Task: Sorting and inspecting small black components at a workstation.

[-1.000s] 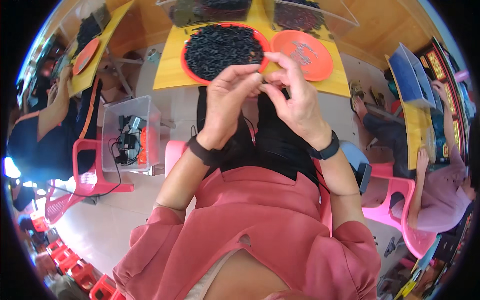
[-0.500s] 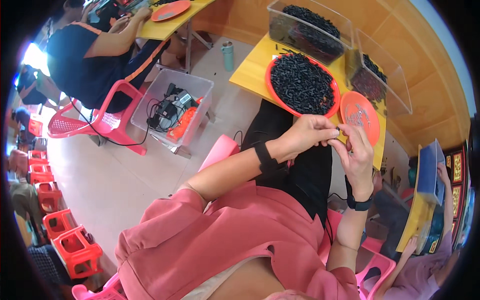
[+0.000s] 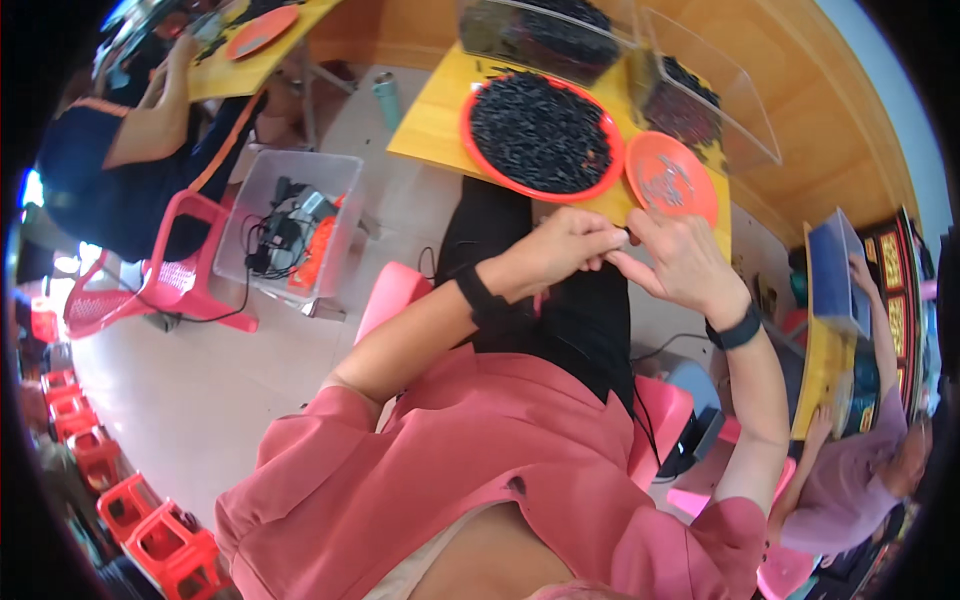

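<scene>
Both hands were up over the lap, fingertips meeting just off the table's near edge. The left hand (image 3: 560, 245) was in a tight pinch, seemingly on a tiny dark piece (image 3: 627, 235) poking out at the tips. The right hand (image 3: 685, 260) was curled in close, its thumb stretched toward the left fingertips; couldn't tell if it gripped anything, since its own fingers hid that.

My guess: mid-assembly, working something small into or onto that piece. The next move would call for a steady left pinch and a careful, light push from the right, because bits that small could slip easily.

Just past the hands, a red tray (image 3: 555, 197) sat on the yellow table (image 3: 437, 130), heaped with black pieces (image 3: 540, 130). Right beside it was an orange plate (image 3: 655, 150) with some thin silvery bits (image 3: 668, 185) on it. Behind those stood two clear bins, left (image 3: 490, 40) and right (image 3: 735, 125), with more dark stuff in them. Farther left, a plastic box (image 3: 235, 240) of cables.
</scene>
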{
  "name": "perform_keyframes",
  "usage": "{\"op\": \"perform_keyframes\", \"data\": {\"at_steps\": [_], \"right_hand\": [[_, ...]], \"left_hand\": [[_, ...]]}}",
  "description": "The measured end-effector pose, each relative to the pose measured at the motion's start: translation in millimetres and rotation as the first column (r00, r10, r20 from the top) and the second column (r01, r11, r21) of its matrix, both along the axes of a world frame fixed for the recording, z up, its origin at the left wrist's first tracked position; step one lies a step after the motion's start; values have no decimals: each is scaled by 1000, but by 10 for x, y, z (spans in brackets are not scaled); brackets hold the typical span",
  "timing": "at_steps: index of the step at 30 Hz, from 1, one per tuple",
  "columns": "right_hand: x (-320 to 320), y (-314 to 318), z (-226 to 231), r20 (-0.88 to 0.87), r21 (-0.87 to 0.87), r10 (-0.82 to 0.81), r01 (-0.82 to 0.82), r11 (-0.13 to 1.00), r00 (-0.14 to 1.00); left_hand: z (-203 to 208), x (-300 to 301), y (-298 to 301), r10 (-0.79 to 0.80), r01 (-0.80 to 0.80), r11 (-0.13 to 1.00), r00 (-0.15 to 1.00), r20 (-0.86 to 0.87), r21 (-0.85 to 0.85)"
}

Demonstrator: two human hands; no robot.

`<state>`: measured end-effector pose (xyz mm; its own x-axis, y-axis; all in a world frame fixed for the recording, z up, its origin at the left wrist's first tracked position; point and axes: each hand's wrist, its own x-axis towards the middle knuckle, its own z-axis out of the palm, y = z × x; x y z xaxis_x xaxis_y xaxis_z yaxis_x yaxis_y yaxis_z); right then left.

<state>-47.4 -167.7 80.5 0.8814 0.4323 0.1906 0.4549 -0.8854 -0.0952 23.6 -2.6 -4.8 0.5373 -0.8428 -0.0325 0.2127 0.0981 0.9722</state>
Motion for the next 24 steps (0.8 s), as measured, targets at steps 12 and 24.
{"op": "perform_keyframes", "data": {"at_steps": [12, 24], "right_hand": [[123, -115, -135, 128, 128, 64, -81, 989, 990], [-7, -166, -377, -60, 220, 8, 6, 976, 998]], "left_hand": [[123, -35, -10, 96, -104, 991, 990, -99, -78], [-94, -103, -94, 69, -69, 998, 997, -23, 6]]}}
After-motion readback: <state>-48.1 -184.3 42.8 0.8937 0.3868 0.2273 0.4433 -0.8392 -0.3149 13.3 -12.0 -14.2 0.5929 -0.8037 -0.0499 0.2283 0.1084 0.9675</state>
